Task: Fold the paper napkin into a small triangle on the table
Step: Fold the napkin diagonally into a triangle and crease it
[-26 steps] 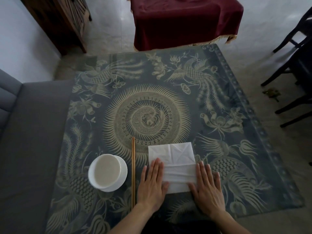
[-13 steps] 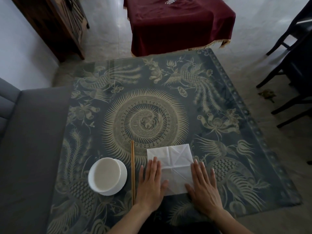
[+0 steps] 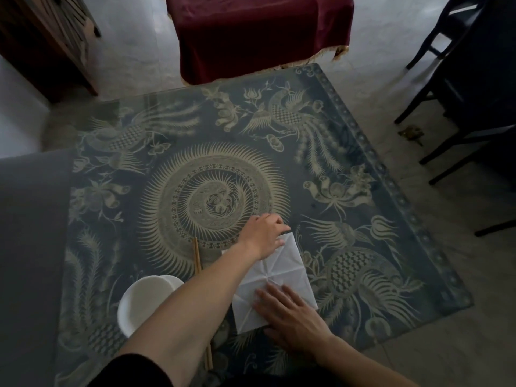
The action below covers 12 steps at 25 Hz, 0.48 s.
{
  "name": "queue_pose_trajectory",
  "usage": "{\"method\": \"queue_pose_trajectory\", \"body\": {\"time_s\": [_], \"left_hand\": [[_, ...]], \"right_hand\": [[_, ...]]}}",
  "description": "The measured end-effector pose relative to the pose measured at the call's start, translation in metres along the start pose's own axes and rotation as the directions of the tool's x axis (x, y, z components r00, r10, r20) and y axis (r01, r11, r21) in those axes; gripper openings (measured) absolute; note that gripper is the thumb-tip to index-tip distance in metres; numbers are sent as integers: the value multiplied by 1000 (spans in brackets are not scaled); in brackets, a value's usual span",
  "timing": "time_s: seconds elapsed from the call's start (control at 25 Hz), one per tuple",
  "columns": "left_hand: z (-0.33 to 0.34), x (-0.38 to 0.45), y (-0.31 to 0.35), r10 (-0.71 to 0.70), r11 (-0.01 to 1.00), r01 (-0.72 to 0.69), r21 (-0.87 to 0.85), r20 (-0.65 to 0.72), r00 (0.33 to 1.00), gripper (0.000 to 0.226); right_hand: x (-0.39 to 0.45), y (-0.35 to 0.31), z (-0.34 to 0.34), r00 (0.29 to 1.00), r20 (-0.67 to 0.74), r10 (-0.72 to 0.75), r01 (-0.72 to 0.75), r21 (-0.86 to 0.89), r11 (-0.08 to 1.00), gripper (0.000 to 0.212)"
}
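A white paper napkin lies spread on the patterned table, creased in lines that radiate from its middle. My left hand reaches across it to the far corner, and its fingers pinch that corner. My right hand lies flat with fingers spread on the near part of the napkin, pressing it down. The left forearm hides the napkin's left edge.
A white bowl stands left of the napkin, partly under my left forearm. Wooden chopsticks lie between bowl and napkin. A grey sofa borders the table's left side. A red-covered table and dark chairs stand beyond.
My left hand left the napkin's near left side and reached forward to its far corner. My right hand shifted left onto the napkin. The camera moved closer.
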<state>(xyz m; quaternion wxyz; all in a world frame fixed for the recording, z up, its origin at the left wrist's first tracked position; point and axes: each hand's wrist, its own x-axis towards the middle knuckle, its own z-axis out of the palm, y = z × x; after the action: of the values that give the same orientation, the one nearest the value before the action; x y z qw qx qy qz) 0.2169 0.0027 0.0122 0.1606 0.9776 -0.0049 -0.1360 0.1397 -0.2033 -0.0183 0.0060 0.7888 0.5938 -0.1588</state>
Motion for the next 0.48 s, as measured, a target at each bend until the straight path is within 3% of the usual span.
{"method": "queue_pose_trajectory", "body": {"time_s": [0.2,0.32,0.48], "left_hand": [[9,20,14,44,991,-50,125,50,998,39],[9,21,15,-18,998,15,54,50,999,23],[11,20,20,-16,995,9,99,72,997,13]], "right_hand": [[1,2,-1,1000,15,1,-1,34,999,63],[0,4,-2,1000,12,-15,14,44,999,63],[1,5,-4,1000,23,-6,5,36,999,61]]}}
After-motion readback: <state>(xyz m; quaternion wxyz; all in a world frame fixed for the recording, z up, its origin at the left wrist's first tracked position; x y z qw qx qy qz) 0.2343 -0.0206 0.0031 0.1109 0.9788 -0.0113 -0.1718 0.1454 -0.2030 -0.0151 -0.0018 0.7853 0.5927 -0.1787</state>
